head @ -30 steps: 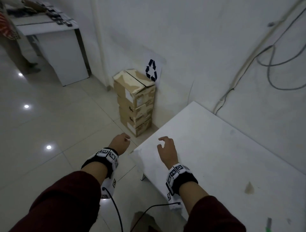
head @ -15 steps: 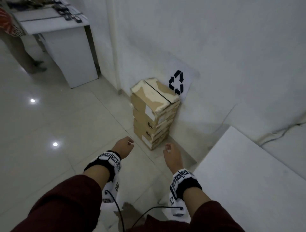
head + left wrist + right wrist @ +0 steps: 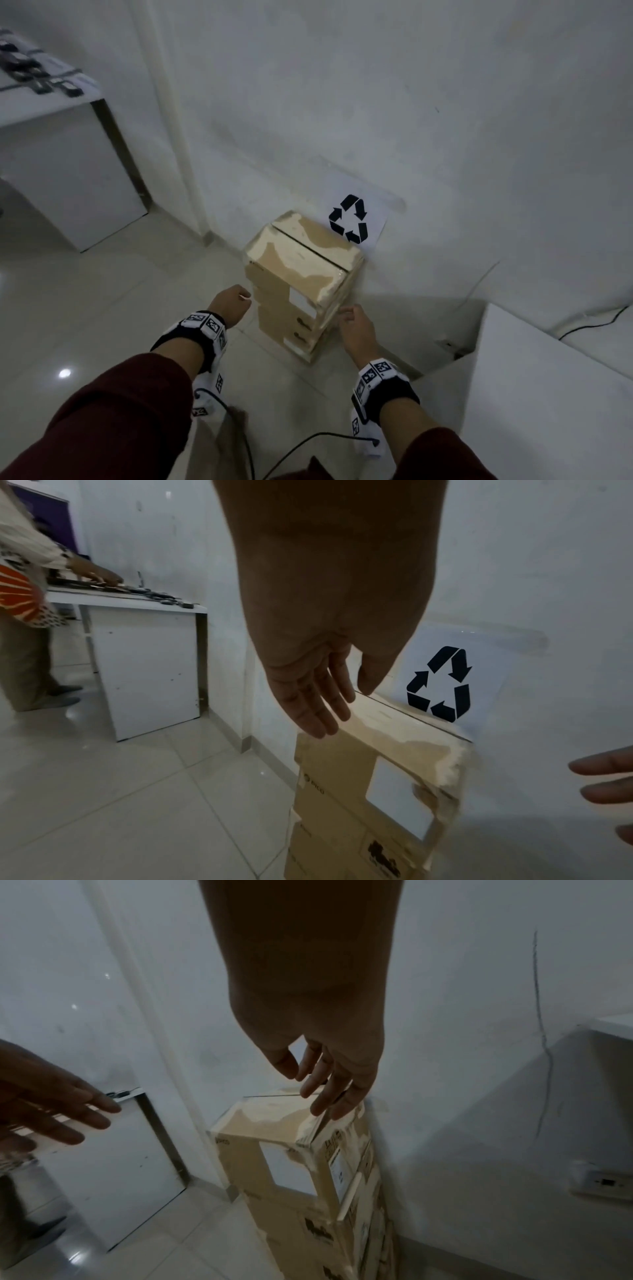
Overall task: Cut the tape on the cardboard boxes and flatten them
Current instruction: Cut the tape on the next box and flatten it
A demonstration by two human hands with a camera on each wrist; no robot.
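A stack of several brown cardboard boxes (image 3: 301, 274) stands on the floor against the wall, under a recycling sign (image 3: 349, 219). The top box (image 3: 394, 729) (image 3: 270, 1121) has torn paper on its lid and a seam across it. My left hand (image 3: 233, 301) hangs open just left of the stack, fingers (image 3: 315, 702) straight, holding nothing. My right hand (image 3: 352, 322) is open just right of the stack, fingers (image 3: 325, 1093) straight above the top box's right edge. Neither hand touches the boxes.
A white table (image 3: 548, 394) stands at the right, close to the stack. A white desk (image 3: 68, 144) with small dark items is at the far left; another person (image 3: 24, 615) stands at it. A power strip (image 3: 603, 1183) lies by the wall. Pale tiled floor (image 3: 102, 308) spreads to the left.
I have moved left from the white table toward the box stack, which is now much nearer. Both hands have come up on either side of the stack.
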